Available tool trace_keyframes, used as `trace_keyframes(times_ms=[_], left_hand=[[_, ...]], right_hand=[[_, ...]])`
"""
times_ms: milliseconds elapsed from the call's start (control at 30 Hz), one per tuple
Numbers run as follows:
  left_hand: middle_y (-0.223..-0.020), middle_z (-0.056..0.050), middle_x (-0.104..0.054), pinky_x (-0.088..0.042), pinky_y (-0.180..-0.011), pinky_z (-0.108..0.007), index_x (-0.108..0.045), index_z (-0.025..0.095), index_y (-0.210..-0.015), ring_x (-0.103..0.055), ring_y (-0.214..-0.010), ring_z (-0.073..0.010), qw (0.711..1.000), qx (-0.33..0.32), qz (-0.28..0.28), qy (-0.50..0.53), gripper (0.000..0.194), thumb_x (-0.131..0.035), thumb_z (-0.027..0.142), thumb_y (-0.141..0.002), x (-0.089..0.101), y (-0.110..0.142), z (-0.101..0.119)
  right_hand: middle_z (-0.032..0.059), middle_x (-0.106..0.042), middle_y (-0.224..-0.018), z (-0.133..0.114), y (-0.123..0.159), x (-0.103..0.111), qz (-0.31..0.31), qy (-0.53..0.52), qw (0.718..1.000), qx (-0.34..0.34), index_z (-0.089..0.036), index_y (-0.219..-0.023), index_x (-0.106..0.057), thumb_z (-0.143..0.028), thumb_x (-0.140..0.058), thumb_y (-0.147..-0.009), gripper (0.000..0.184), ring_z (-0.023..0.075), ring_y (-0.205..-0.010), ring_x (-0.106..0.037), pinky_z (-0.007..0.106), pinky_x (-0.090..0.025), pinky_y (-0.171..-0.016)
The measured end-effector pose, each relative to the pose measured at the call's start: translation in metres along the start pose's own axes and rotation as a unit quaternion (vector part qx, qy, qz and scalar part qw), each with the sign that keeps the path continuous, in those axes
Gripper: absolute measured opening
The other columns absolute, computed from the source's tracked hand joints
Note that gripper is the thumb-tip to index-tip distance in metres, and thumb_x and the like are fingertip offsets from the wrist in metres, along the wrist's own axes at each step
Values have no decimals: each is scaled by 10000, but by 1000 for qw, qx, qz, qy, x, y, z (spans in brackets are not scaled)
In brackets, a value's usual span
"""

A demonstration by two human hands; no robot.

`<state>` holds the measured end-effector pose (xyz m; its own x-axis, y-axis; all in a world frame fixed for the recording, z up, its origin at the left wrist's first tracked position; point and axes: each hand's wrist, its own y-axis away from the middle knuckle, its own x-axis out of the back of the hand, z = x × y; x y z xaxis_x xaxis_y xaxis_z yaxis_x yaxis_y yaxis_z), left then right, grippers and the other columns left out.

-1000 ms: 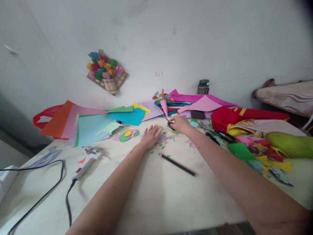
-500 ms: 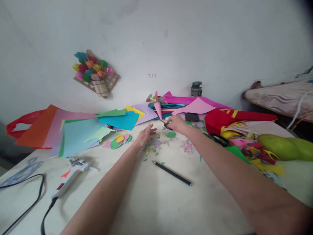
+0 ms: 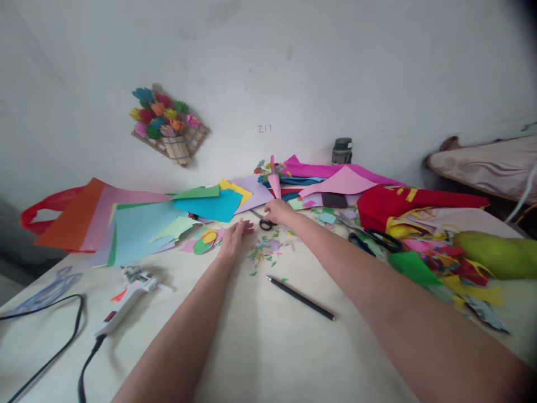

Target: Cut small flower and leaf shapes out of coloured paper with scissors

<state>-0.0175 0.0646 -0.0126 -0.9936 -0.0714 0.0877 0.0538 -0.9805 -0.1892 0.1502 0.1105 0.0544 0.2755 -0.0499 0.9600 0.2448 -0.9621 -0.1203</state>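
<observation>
My right hand (image 3: 279, 212) reaches across to the middle of the table, its fingers closed on small black-handled scissors (image 3: 265, 225). The blades point up and to the left, low over the tabletop. To the left of the scissors lies my left hand (image 3: 235, 237), fingers stretched out and holding nothing. Small green, yellow and purple paper scraps (image 3: 265, 252) are strewn just in front of both hands. Behind my right hand stands a pink paper cone (image 3: 274, 184) with small paper flowers. A black pen (image 3: 300, 297) rests nearer to me.
Coloured paper sheets (image 3: 140, 229) and cut paper circles (image 3: 205, 242) lie left. A glue gun (image 3: 128, 302) with a black cord sits front left. At right are larger scissors (image 3: 380, 239), a dark phone (image 3: 334, 200), red cloth (image 3: 377, 207) and a green fruit-like object (image 3: 482, 253).
My right hand has moved left, carrying the small scissors with it. My left hand has shifted slightly left and lower. The view has turned a little.
</observation>
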Motion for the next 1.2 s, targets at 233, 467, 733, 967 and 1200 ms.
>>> trace_keyframes(times_ms=[233, 467, 733, 967, 1200], left_hand=[[-991, -184, -717, -529, -715, -365, -656, 109, -939, -692, -794, -246, 994, 39, 80, 61, 549, -618, 607, -711, -2, 4, 8], [-772, -101, -710, -524, -660, -309, -660, 131, -760, -640, -627, -166, 994, 77, 64, 38, 335, -748, 430, -636, -14, 7, 9], [-746, -95, -704, -531, -657, -315, -646, 130, -763, -636, -622, -165, 992, 80, 57, 85, 318, -742, 408, -642, -20, 12, 10], [-784, -99, -711, -514, -649, -296, -664, 132, -776, -642, -666, -171, 993, 81, 37, 79, 384, -765, 456, -596, -21, 12, 10], [-805, -100, -712, -500, -638, -293, -673, 150, -705, -638, -745, -197, 997, 58, -3, 49, 383, -764, 492, -559, -36, 10, 15]], right_hand=[[45, -742, -941, 12, 29, 27, -150, 38, 987, 51, -208, -951, -751, -419, -742, -699, 329, 207, -869, -665, 241, -427, -642], [48, -718, -1050, 5, 39, 14, -220, 59, 968, 109, -208, -1074, -711, -387, -784, -633, 482, 204, -869, -647, 246, -416, -633], [20, -707, -789, 7, 44, 8, -191, -38, 978, 75, -148, -841, -720, -183, -780, -627, 225, 146, -704, -601, 210, -402, -571], [26, -699, -791, 27, 44, 22, -53, -106, 992, 47, -148, -925, -726, -115, -752, -640, 288, 134, -691, -619, 199, -424, -596], [29, -683, -678, 66, 43, 39, -1, -152, 987, -42, -137, -800, -720, -218, -702, -735, 105, 144, -662, -631, 202, -416, -565]])
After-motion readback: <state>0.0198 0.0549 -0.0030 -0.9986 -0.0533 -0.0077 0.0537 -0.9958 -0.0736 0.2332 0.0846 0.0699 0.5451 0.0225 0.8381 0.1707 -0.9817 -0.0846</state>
